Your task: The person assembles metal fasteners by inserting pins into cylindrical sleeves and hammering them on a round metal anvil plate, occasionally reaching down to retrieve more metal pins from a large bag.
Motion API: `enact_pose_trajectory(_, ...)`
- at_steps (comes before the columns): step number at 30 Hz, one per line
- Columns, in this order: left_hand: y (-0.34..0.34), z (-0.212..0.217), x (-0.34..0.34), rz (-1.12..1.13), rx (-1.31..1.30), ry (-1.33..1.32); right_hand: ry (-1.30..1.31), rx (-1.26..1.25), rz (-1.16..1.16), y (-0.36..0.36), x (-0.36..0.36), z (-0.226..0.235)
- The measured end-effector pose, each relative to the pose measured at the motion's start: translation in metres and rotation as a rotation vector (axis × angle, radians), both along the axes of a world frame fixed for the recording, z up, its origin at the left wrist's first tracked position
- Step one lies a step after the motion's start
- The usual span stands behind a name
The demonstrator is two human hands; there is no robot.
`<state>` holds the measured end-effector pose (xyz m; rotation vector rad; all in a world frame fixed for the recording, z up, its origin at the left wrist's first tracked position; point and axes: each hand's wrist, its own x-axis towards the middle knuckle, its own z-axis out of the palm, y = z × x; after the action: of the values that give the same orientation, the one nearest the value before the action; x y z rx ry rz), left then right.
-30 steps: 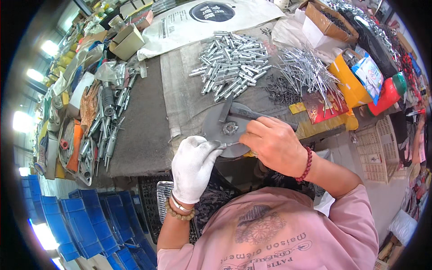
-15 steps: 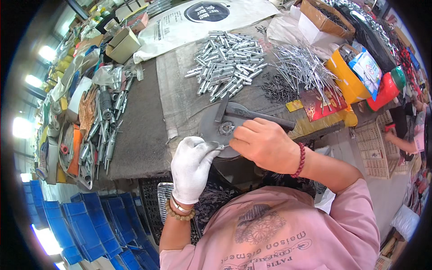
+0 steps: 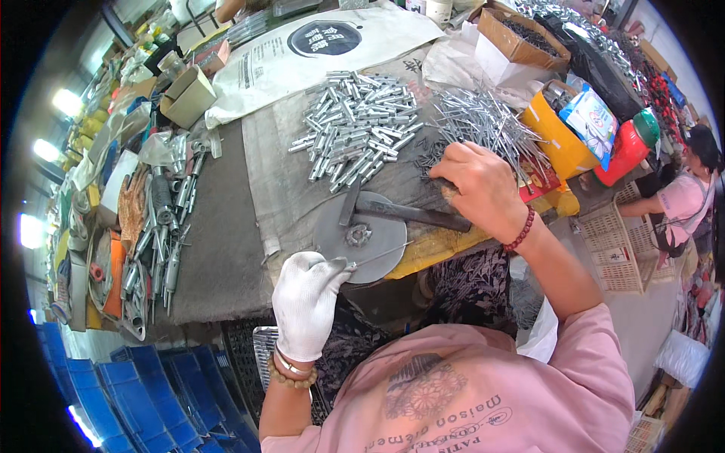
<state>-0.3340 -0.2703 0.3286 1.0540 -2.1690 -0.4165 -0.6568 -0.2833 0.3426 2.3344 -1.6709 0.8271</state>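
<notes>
Left hand (image 3: 306, 302) in white glove, near centre of bench, fingers curled together, thumb and forefinger pinching a thin metal rod (image 3: 381, 253) at its near end. Rod lying across near-right part of round grey metal plate (image 3: 361, 235), tip pointing right and a bit far. Small toothed hub visible in middle of plate.

Right hand (image 3: 483, 189) bare, w/ dark red bead bracelet on wrist, raised over right side of bench, fingers wrapped tight around handle of a hammer (image 3: 393, 210). Hammer handle running left from fist, dark head sitting over far part of plate, just beside hub; cannot tell if head touching plate or just above.

Plate resting at near edge of brown cloth-covered bench (image 3: 219, 219), partly on a yellow sheet at right.

Far from plate, big pile of short silver metal sleeves (image 3: 355, 128), centre of bench. Right of it, heap of long thin silver pins (image 3: 483, 117), just far of right hand. Between the two, a small dark heap of little parts, too small to tell more.

Left side of bench: row of metal tools and fittings (image 3: 162, 226), well apart from both hands. Far left, small cardboard box (image 3: 189, 94). Far centre, white sack w/ dark round print (image 3: 317, 45). Far right, open cardboard box (image 3: 521, 34), yellow bag (image 3: 555, 140), red jug w/ green cap (image 3: 627, 147).

Another person (image 3: 680, 200) in pink at right edge, sep. from this work. Blue crates (image 3: 151, 385) at near left, below bench.
</notes>
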Motion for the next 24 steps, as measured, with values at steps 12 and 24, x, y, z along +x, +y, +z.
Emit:
enact_pose_trajectory(12,-0.002,0.000,0.001,-0.017,-0.020,0.023,0.278,0.145,0.143,-0.013,-0.003,0.014)
enact_pose_trajectory(24,-0.001,-0.002,0.001,-0.002,-0.015,0.025,0.222,0.167,0.081,-0.018,0.008,0.006)
